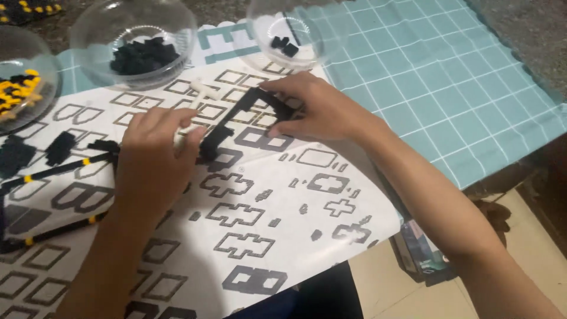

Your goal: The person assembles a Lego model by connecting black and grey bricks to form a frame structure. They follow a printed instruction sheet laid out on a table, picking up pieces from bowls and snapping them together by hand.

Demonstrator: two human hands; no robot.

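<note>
A black frame of small building bricks (pixel 248 112) lies on a white printed instruction sheet (pixel 283 201). My right hand (pixel 316 109) grips its upper right part with fingers and thumb. My left hand (pixel 155 155) holds the frame's lower left end, and a white tool or piece (pixel 201 91) pokes out from under its fingers. A longer black assembly with yellow dots (pixel 56 168) lies on the sheet to the left of my left hand.
Three clear plastic bowls stand at the back: one with black pieces (pixel 139 56), one with few black pieces (pixel 283 44), one with yellow and black pieces (pixel 18 91). A teal checked tablecloth (pixel 449 77) covers the table; its edge runs at the right.
</note>
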